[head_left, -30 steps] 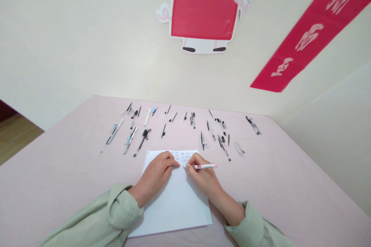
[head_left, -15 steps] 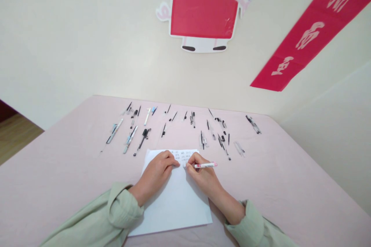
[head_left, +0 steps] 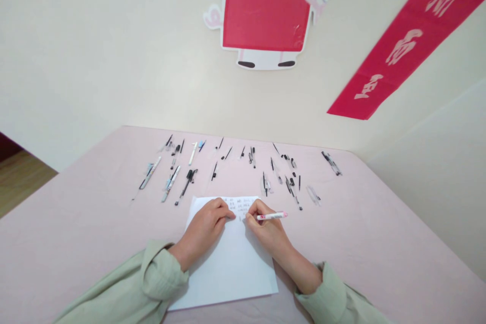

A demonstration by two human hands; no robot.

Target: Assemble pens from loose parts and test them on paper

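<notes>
Paper (head_left: 231, 268) is shown in the head view lying on the pink-covered table (head_left: 353, 248), with small handwriting (head_left: 243, 204) gathered near its far edge; the words are too small to be read. A white-and-pink pen (head_left: 272, 215) is gripped by the right hand (head_left: 270, 230), pinched near its writing end over the upper part of the paper, its rear end slanting outward to the right. Whether ink is being laid at this instant cannot be told. The left hand (head_left: 205, 224) is rested palm down on the paper's left side, fingers gently bent, with nothing seen to be gripped. Beyond the sheet, pens and pen parts (head_left: 184, 185) are spread across the table, touched by neither hand.

The step in hand is judged to be the writing of a line under those already made. For the next stroke, fine finger control seems to be called for, with the paper held steady by the left hand.
</notes>
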